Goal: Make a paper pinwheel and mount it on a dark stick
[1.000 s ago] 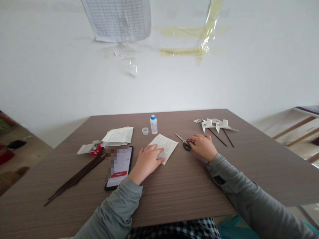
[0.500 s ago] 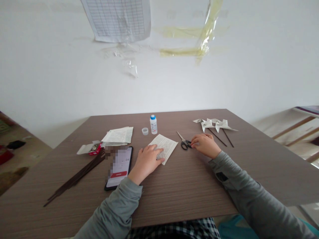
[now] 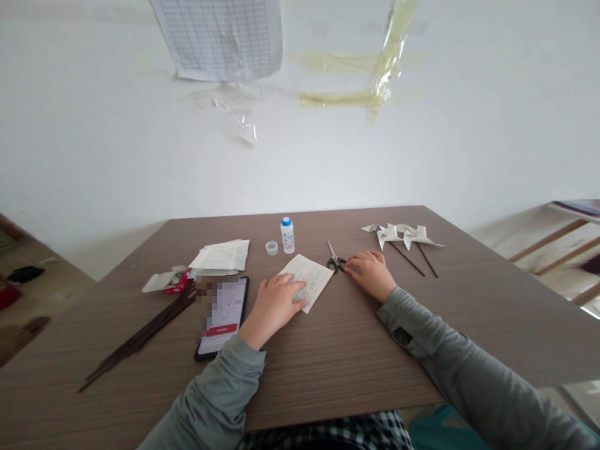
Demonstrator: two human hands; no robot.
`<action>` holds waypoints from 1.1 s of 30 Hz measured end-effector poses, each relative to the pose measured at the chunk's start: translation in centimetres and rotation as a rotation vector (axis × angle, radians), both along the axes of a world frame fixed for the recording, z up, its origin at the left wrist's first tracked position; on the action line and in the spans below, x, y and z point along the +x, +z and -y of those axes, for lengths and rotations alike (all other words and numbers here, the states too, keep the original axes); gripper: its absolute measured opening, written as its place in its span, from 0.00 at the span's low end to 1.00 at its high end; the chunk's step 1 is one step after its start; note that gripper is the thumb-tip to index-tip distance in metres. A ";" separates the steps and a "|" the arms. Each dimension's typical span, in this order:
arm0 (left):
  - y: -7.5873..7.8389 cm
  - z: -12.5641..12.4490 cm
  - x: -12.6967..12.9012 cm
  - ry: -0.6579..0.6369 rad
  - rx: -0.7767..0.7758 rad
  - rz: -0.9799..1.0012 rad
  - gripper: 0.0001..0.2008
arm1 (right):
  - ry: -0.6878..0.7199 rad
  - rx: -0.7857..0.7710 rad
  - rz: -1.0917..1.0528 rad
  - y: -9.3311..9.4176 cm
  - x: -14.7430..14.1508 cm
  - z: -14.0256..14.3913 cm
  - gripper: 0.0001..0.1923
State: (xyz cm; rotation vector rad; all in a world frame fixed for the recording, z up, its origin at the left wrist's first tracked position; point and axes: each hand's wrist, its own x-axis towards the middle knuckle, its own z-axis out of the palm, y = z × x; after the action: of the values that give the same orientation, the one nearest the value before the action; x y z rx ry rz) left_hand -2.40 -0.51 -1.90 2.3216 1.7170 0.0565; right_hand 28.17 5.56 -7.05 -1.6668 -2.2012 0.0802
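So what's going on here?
A person's left hand rests on the paper, fingers spread. The right hand is at the handles of the scissors, just right of the paper; whether it grips them is unclear. The bottle stands beyond the paper. Pinwheels lie off to the right, the phone to the left.

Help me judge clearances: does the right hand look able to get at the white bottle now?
Probably yes: the white bottle stands upright, and only the scissors, lying flat, seem to come between it and the right hand.
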 end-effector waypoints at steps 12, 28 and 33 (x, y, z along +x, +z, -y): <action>-0.1 0.3 0.0 -0.018 -0.005 -0.026 0.27 | 0.010 0.016 -0.070 -0.7 -1.1 -1.9 0.14; -1.2 -0.3 -1.5 -0.041 0.015 0.048 0.29 | -0.032 0.018 -0.099 0.5 -0.8 -2.8 0.14; -0.6 -0.7 -2.3 -0.007 0.118 0.112 0.24 | -0.028 0.045 -0.245 1.0 -0.6 -2.4 0.16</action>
State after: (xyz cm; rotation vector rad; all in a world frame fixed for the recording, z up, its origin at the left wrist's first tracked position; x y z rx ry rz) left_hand -4.65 0.21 -2.46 2.3572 1.6934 0.2881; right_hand 27.57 7.95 -6.01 -1.5717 -1.9835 0.2144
